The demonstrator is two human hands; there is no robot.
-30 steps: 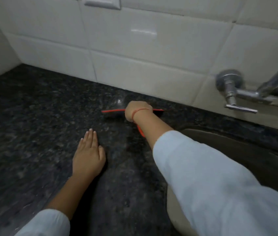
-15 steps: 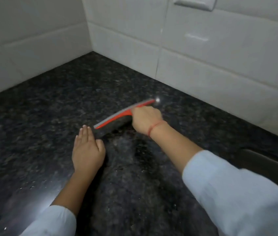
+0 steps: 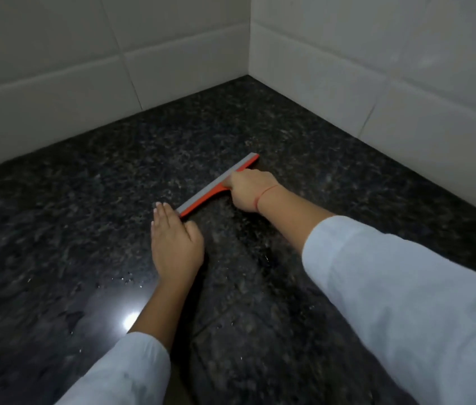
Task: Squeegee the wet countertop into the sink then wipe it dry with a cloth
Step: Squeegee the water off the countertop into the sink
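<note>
The squeegee (image 3: 214, 187), orange with a grey blade strip, lies with its blade edge down on the dark speckled countertop (image 3: 64, 217), running slantwise from just beside the left hand's fingertips (image 3: 161, 206) up and away toward the corner where the two tiled walls (image 3: 377, 68) meet. The right hand (image 3: 248, 192) grips it at the middle, fingers curled round the handle so that the handle itself is hidden under them; one length of blade sticks out beyond the knuckles on the far side and a longer length on the near side. A red thread (image 3: 263, 195) circles that wrist, just behind the hand. The left hand (image 3: 176, 242) lies flat on the stone, fingers straight and pressed together, thumb out to the side, holding nothing; the blade's near end sits right at its index finger, and whether the two touch cannot be told. Both arms wear pale sleeves (image 3: 406, 287). Behind the left palm, toward the person, small water droplets (image 3: 127, 280) dot the surface, and further back a bright spot of reflected light (image 3: 131, 319) shines beside the left forearm
</note>
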